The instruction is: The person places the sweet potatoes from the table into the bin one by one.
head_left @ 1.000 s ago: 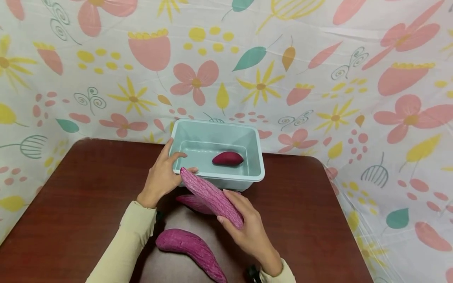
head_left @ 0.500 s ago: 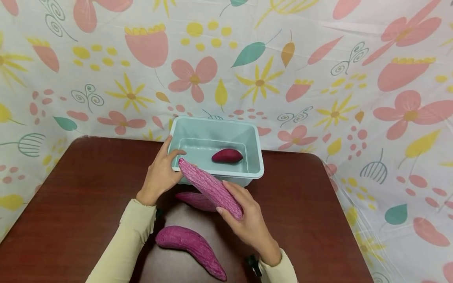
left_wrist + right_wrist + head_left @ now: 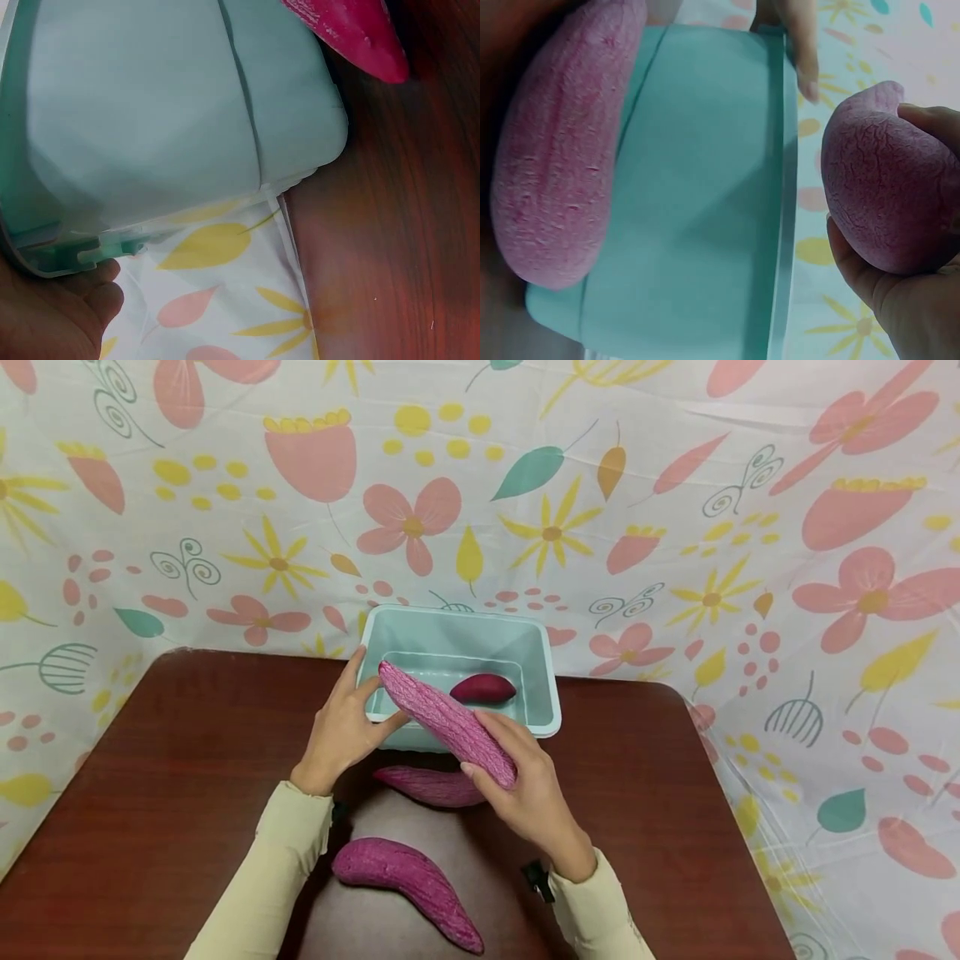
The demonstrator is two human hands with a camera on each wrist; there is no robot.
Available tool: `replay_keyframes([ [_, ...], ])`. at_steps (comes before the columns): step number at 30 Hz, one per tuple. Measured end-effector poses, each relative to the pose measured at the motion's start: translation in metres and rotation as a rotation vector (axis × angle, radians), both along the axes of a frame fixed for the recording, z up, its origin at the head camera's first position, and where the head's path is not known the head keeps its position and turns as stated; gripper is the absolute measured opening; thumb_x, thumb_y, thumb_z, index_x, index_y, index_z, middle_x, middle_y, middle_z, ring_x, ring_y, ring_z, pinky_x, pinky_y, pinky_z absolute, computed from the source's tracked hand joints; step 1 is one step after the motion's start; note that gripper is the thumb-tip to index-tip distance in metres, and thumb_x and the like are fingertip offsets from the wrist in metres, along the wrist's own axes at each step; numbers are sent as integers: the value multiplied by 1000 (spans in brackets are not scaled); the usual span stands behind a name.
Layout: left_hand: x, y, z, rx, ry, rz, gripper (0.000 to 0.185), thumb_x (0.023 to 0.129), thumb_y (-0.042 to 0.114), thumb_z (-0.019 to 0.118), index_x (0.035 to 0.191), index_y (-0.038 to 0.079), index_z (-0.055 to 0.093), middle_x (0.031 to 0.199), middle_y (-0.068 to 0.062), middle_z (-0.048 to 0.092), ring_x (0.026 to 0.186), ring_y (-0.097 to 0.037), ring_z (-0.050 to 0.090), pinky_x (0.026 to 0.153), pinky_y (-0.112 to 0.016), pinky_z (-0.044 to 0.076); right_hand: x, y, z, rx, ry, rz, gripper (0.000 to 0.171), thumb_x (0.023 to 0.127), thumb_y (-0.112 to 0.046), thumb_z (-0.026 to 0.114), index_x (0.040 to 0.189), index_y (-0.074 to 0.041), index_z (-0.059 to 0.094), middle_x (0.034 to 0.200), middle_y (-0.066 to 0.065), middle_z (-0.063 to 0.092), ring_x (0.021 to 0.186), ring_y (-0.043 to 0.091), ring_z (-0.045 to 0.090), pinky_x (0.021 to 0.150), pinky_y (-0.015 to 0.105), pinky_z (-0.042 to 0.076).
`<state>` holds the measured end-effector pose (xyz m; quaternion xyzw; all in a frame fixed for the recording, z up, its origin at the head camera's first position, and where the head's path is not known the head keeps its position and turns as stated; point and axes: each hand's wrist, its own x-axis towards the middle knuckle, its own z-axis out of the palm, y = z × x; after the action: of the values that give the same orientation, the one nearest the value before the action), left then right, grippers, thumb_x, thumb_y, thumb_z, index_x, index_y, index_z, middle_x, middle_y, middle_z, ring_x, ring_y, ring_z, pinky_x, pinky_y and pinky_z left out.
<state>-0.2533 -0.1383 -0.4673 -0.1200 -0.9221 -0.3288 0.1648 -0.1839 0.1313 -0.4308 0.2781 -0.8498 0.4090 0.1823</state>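
Observation:
My right hand (image 3: 534,789) grips the lower end of a long pink-purple sweet potato (image 3: 450,722) with wrinkled skin. It is tilted, its narrow tip up and left, overlapping the front of a pale blue-green plastic tub (image 3: 465,631) in the head view. My left hand (image 3: 337,735) holds that tub at its front left corner, thumb on the front rim; its fingertips show at the rim in the left wrist view. A smaller dark red sweet potato (image 3: 483,688) lies inside the tub, to the right. In the right wrist view, the held sweet potato (image 3: 889,187) appears as a bulging end.
Two more purple sweet potatoes lie in front of the tub: one sweet potato (image 3: 423,785) close to its base, another curved one (image 3: 405,872) nearer the body. The brown table (image 3: 637,827) ends at a flower-printed cloth (image 3: 637,568) behind the tub.
My right hand has raised the sweet potato and moved it forward, so its tip now overlaps the tub's inside. The left hand stays at the tub's corner.

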Motion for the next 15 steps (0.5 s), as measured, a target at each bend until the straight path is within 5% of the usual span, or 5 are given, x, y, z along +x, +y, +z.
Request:
replay_keyframes([
  [15, -1, 2, -1, 41, -9, 13, 53, 82, 63, 74, 114, 21, 71, 169, -10, 22, 145, -38, 41, 73, -57, 56, -25, -2, 9, 15, 2, 8, 63, 87, -15, 79, 145, -10, 54, 144, 7, 58, 128, 22, 57, 103, 43, 48],
])
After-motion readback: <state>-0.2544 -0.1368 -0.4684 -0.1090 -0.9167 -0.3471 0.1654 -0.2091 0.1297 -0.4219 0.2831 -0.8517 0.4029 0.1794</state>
